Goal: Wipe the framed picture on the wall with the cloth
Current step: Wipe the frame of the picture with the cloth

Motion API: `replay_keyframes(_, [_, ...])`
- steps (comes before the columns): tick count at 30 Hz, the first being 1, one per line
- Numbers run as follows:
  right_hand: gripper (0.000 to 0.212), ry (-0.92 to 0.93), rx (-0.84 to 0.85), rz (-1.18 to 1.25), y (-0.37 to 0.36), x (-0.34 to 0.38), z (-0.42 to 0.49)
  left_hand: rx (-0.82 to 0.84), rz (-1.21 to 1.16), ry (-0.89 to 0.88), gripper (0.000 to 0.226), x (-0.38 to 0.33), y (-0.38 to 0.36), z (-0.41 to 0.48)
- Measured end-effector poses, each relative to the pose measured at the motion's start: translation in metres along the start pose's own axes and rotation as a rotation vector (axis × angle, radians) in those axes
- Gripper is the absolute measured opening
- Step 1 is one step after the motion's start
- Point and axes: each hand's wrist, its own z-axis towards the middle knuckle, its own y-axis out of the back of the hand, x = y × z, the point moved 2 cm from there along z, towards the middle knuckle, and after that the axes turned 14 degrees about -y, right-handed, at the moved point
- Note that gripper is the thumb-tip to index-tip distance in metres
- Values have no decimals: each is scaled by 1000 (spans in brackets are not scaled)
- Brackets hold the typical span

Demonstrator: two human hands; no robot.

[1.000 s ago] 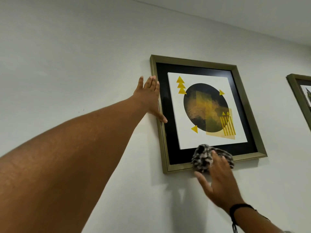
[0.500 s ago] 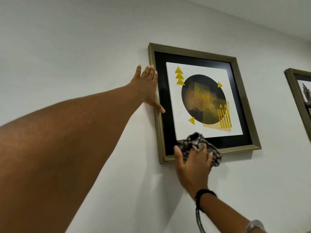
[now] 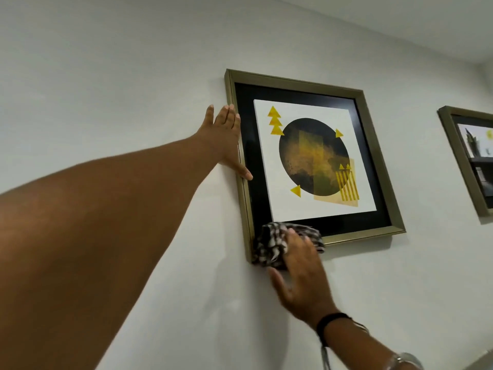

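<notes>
- Nearest to me, my left forearm (image 3: 93, 236) runs from the lower left up to the wall (image 3: 106, 76).
- My right wrist, low on the right, wears a black band (image 3: 332, 317) and a silver bracelet (image 3: 405, 360).
- My right hand (image 3: 301, 273) lies flat over the checked cloth (image 3: 269, 245), fingers extended and only slightly apart, thumb out to the left, pressing it on rather than pinching it.
- The cloth is bunched over the bottom-left corner of the framed picture (image 3: 314, 156), covering the frame there and touching the wall below it.
- My left hand (image 3: 225, 141) rests flat against the frame's left edge, fingers close together pointing up, thumb hooked onto the front.
- The picture hangs on the wall: bronze frame, black mat, dark circle with yellow triangles.
- Farther right hangs a second frame (image 3: 469, 161), cut off; its print looks blurred, perhaps a plant.
</notes>
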Motion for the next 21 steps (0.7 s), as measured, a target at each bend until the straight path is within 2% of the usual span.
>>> replay_keyframes(2, [68,-53,-39,-61,8,-40,7,6,-11,-2,158,-2,1,1])
replay_keyframes(7, [74,-240,10,-204,28,-112,26,6,2,-7,156,0,-3,3])
replay_keyframes(11, [75,-581,-68,-163,32,-120,36,-24,-2,-14,155,2,-6,4])
replay_keyframes(13, [82,-661,-65,-153,25,-106,38,-22,-7,-17,156,1,-6,3])
replay_keyframes(17, [76,-590,-55,-118,7,-54,28,-28,-19,-9,156,0,-6,1])
replay_keyframes(21, [73,-345,3,-77,-8,5,4,-20,-9,-14,155,-3,-1,-2])
